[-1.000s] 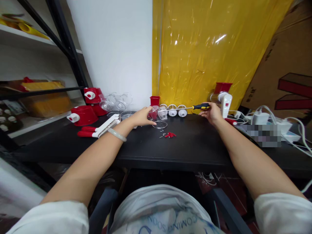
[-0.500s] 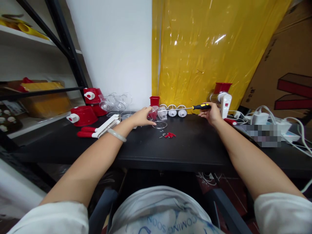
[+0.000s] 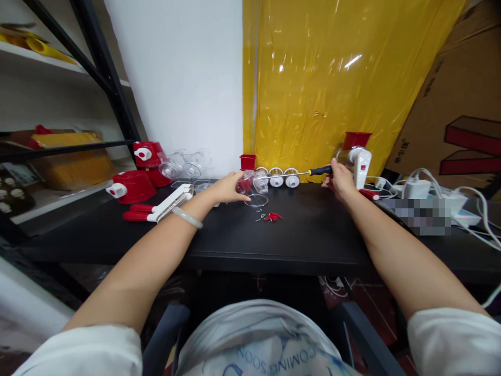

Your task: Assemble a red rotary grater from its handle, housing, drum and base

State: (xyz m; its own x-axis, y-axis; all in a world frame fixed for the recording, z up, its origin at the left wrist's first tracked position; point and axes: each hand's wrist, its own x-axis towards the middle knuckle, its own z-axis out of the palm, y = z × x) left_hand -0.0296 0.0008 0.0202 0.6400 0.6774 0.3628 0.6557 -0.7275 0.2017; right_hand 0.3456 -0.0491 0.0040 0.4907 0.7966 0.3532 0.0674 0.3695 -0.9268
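Note:
My left hand [image 3: 230, 188] is closed round a clear plastic body [image 3: 260, 184] with a round clear foot [image 3: 256, 200] at the table top. Something red shows through the plastic near my fingers. My right hand [image 3: 341, 180] grips the end of a black and yellow screwdriver [image 3: 321, 171], held almost level. Its shaft points left, and the tip meets the clear body; the exact contact point is too small to make out. In front of the foot lie small screws [image 3: 258, 215] and several little red pieces [image 3: 273, 216].
Behind stand white-ended drums [image 3: 291, 178] and a red hopper [image 3: 248, 162]. Red bases [image 3: 133, 187], clear bodies [image 3: 191, 164] and white cranks with red handles [image 3: 172, 202] are on the left. An assembled grinder [image 3: 358, 156] and chargers with cables [image 3: 417, 189] stand right.
My right hand has turned slightly and its fingers have shifted on the screwdriver handle. My left hand and the clear body stay in place.

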